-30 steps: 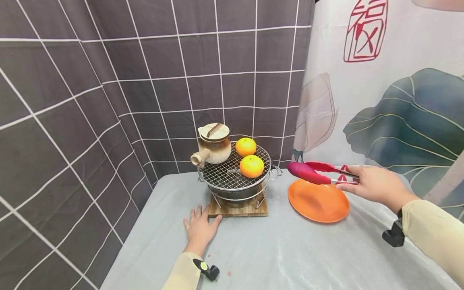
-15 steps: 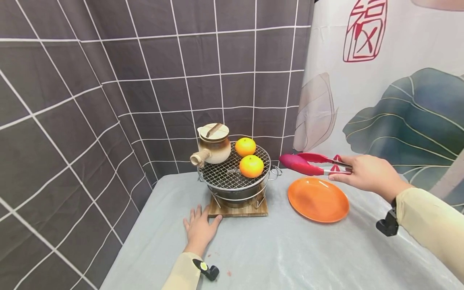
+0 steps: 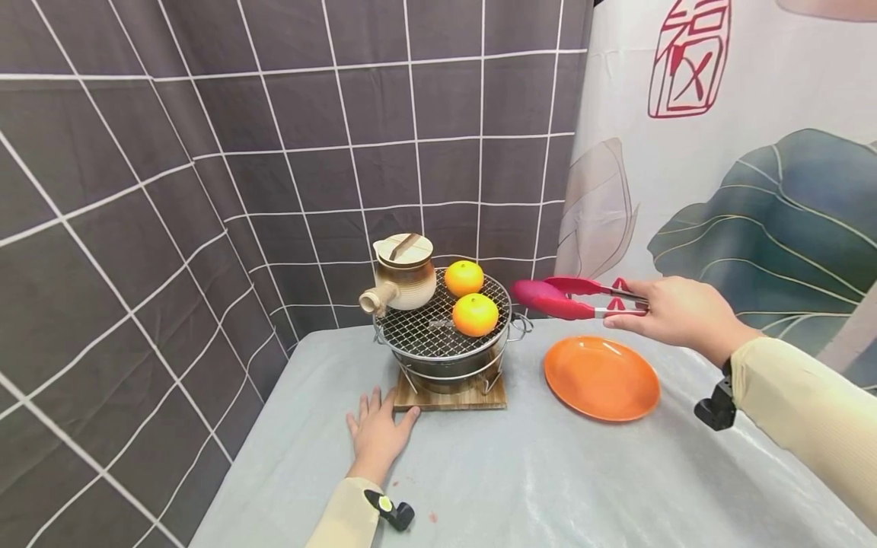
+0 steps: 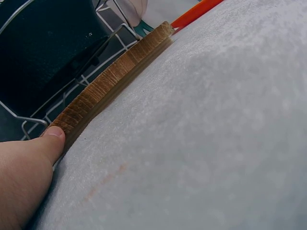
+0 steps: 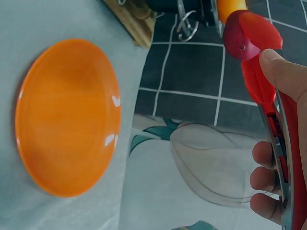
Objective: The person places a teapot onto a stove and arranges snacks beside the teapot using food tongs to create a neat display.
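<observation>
My right hand [image 3: 688,316] grips red-and-metal tongs [image 3: 572,308], held in the air past the far side of an orange plate [image 3: 603,380]. A purple-red, sweet-potato-like piece [image 5: 237,40] sits between the tong tips, just right of a round mesh grill [image 3: 428,336]. On the grill stand two oranges [image 3: 476,315] and a lidded clay pot [image 3: 414,288] with a side handle. My left hand [image 3: 379,440] lies on the table with fingers spread. In the left wrist view its thumb touches the edge of a wooden board [image 4: 110,79] under the grill.
Wire loop handles [image 3: 522,327] stick out from the grill's sides. A dark gridded curtain [image 3: 329,175] hangs behind and to the left, and a white printed curtain [image 3: 623,84] hangs at the right. A grey cloth [image 3: 534,479] covers the table.
My right hand has moved left and slightly up, bringing the tongs and the purple-red piece from over the plate toward the grill. The left hand has stayed in place.
</observation>
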Tool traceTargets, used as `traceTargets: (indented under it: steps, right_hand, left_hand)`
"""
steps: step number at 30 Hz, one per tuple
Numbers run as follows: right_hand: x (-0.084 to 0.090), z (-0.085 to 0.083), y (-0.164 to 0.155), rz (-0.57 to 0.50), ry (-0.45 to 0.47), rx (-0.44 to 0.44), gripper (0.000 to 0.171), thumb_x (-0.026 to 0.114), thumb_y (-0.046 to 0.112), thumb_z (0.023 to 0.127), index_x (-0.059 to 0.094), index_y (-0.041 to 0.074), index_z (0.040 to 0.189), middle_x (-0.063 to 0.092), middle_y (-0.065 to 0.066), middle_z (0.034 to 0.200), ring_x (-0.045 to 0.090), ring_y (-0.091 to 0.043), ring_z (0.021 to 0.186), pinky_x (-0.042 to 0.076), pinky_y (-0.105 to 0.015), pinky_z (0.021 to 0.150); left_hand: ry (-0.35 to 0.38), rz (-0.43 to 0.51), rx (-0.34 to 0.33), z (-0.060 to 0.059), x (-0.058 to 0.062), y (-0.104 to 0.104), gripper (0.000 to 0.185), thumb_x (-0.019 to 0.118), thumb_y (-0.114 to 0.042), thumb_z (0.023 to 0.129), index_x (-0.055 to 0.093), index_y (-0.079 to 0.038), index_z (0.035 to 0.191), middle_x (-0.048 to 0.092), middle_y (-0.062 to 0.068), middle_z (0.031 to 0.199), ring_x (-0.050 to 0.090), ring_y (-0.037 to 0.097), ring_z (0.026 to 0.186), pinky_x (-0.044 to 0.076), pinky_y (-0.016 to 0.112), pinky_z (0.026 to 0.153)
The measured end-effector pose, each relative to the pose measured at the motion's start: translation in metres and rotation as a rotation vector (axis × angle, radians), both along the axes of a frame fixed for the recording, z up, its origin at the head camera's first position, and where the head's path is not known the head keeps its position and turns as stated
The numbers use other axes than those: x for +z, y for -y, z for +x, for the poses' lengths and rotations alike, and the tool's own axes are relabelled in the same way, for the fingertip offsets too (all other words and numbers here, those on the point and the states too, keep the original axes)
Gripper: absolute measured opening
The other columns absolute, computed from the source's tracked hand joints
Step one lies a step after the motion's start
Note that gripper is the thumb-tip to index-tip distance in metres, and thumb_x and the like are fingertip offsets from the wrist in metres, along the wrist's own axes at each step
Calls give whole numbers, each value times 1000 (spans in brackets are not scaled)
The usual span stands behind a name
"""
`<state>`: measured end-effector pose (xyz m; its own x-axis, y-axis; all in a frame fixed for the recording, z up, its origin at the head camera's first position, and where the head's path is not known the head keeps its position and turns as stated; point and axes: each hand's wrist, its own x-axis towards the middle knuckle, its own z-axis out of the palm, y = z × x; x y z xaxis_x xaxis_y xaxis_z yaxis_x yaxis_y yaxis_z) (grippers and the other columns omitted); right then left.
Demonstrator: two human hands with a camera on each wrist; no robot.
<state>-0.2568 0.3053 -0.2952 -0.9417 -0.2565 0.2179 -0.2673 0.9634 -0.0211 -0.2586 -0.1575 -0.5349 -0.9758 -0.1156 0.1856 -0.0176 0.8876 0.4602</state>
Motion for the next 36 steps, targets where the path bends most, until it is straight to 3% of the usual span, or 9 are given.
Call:
traceTargets:
  steps: [9,16,29,36]
  right_hand:
    - [14,-3,15,-10,-55,4,98,61,80,81,59,2,140,74,-10,100,65,-27,82,49,-38,54]
    - [22,-4,30,-20,-79,29,93,65,75,82,59,4,140,74,-10,97,66,-29,82,50,-42,55]
    - [33,-6,60,-46,-82,59,89,64,72,85,57,5,143,70,-18,123,68,-37,101,56,-52,71]
    - [39,-7,81,-45,-94,99,86,67,69,85,58,5,142,71,-16,121,68,-36,102,57,-49,68]
  left_hand:
    - [4,9,0,0,2,-1,71,60,-59,94,54,-12,146,35,22,159,21,48,149,7,73,115]
    - [-3,9,-4,0,1,1,71,60,-60,94,54,-13,146,36,22,159,22,49,149,6,73,115]
    - [-2,14,1,1,3,-1,70,59,-60,93,55,-13,146,36,22,159,21,48,149,5,73,116]
    - [-7,10,-3,1,2,0,71,59,-60,94,54,-14,146,36,22,159,22,48,149,5,73,116]
